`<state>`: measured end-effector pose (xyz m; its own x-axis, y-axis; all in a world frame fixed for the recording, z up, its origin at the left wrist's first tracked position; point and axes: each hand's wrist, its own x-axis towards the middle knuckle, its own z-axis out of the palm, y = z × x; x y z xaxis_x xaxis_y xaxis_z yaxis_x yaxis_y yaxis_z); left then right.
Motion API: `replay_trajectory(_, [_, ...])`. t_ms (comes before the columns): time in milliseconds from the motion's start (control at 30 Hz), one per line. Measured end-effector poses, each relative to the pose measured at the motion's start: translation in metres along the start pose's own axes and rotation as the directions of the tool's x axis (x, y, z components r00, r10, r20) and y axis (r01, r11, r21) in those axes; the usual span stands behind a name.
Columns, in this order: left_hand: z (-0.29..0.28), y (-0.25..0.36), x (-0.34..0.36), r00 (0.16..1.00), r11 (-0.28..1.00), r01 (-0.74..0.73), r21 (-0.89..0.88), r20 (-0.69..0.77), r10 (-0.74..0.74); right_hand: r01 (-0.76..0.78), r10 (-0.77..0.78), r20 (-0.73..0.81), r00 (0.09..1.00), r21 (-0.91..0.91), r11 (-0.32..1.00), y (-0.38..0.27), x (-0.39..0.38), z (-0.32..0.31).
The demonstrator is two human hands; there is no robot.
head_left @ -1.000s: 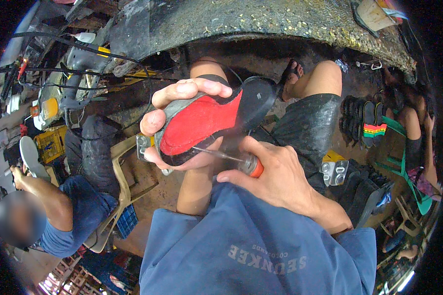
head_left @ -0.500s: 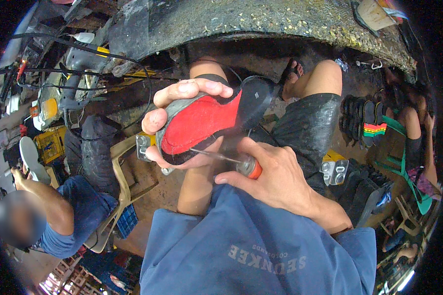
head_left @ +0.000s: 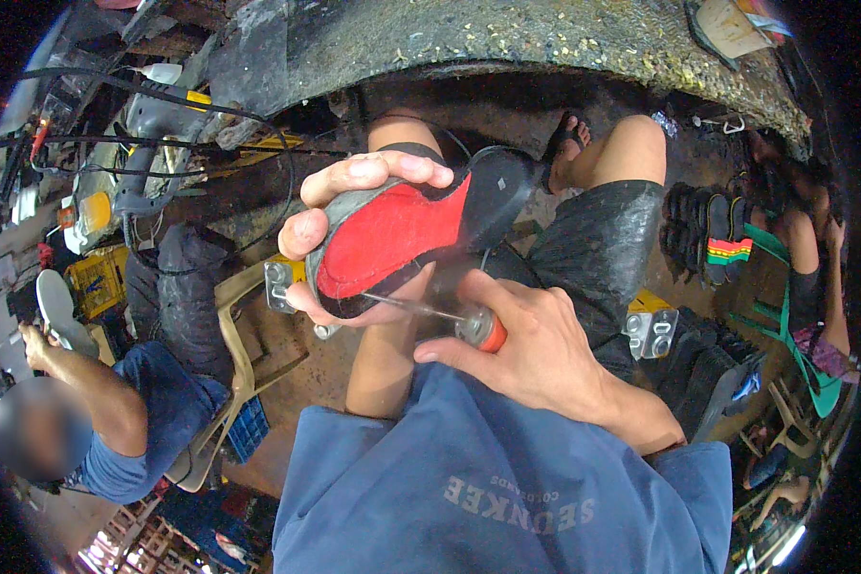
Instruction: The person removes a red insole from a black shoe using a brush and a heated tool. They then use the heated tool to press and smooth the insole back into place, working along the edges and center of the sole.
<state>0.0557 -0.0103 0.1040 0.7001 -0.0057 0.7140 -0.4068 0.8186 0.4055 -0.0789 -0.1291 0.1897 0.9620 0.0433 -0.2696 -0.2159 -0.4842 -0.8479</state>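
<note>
My left hand (head_left: 346, 184) is closed around a dark shoe sole (head_left: 362, 304) with a red inner lining (head_left: 392, 239), fingers over its far edge and thumb along the near edge. The black front part of the piece points away to the right. My right hand (head_left: 545, 344) grips an awl (head_left: 481, 329) by its clear and orange handle, palm loosely around it. The awl's thin metal shaft runs left to the near rim of the sole, where its tip meets the edge beside my left thumb. Whether the tip has gone into the material cannot be made out.
A rough, glue-crusted workbench (head_left: 507, 38) curves ahead of my knees. At left are cables, a grey machine (head_left: 153, 124) and a beige plastic chair (head_left: 234, 335) where a co-worker sits holding a sole (head_left: 59, 301). Black sandals (head_left: 703, 230) and a green chair (head_left: 784, 335) are at right.
Both hands and the shoe sole hold nearly the same place. The sole has shifted very slightly to the right, and the awl handle a touch to the left.
</note>
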Motion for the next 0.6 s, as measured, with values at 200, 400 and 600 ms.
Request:
replay_trajectory(200, [0.004,-0.004,-0.002,0.998,1.0,-0.022,-0.001,-0.054,0.022,-0.042,0.041,0.05,0.998,0.018,0.999,-0.004,0.0,-0.004])
replay_trajectory(400, [0.006,-0.007,-0.003,0.985,0.999,-0.016,0.04,-0.173,0.022,0.026,-0.023,0.085,0.996,-0.032,0.999,-0.006,-0.007,0.003])
replay_trajectory(600, [0.01,0.002,0.0,0.955,0.998,-0.049,0.044,-0.291,0.06,-0.093,0.093,0.008,0.996,0.065,0.994,0.004,-0.006,0.001])
